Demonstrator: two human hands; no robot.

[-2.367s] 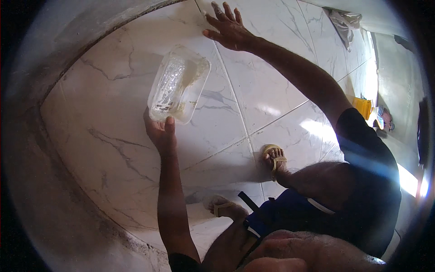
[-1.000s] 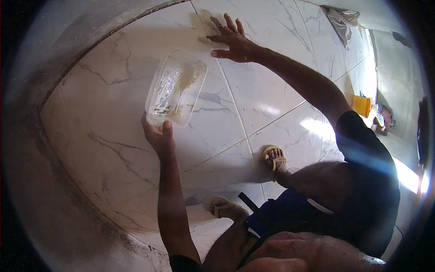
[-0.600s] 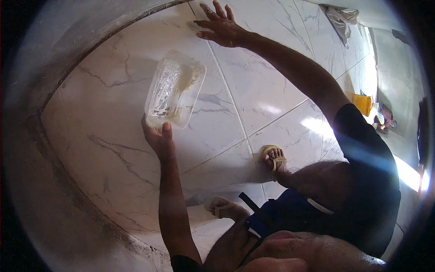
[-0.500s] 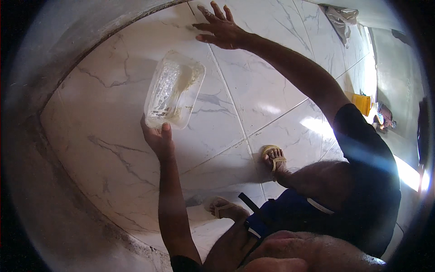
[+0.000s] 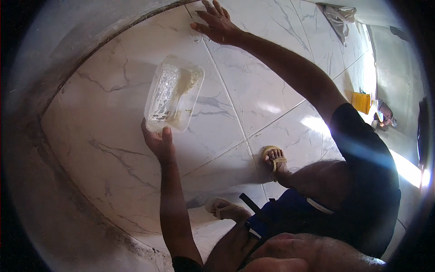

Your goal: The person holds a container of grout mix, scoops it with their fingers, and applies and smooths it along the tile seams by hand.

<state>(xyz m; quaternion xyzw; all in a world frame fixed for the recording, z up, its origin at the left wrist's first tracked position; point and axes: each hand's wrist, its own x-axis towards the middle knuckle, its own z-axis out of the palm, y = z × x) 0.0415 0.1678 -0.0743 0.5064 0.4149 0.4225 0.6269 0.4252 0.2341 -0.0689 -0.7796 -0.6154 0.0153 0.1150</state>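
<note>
My left hand (image 5: 160, 143) grips the near end of a clear plastic tub (image 5: 170, 97), its thumb over the rim and the other fingers underneath. The tub is tilted, and pale, wet-looking residue with a yellowish smear coats its inside. Farther off and to the right, my right hand (image 5: 216, 23) is stretched out with its fingers spread, close to a joint between tiles. Something pale is smeared on its fingers. Nothing is held in it; whether it touches the floor I cannot tell.
White marbled floor tiles (image 5: 122, 158) lie below, bordered on the left by a rough grey wall (image 5: 27, 149). At the far right are a crumpled plastic bag (image 5: 340, 20) and a yellow container (image 5: 361, 103). My sandalled foot (image 5: 275, 162) stands near the middle.
My right hand has shifted slightly farther away and to the left, fingers still spread. The tub has come slightly nearer in my left hand.
</note>
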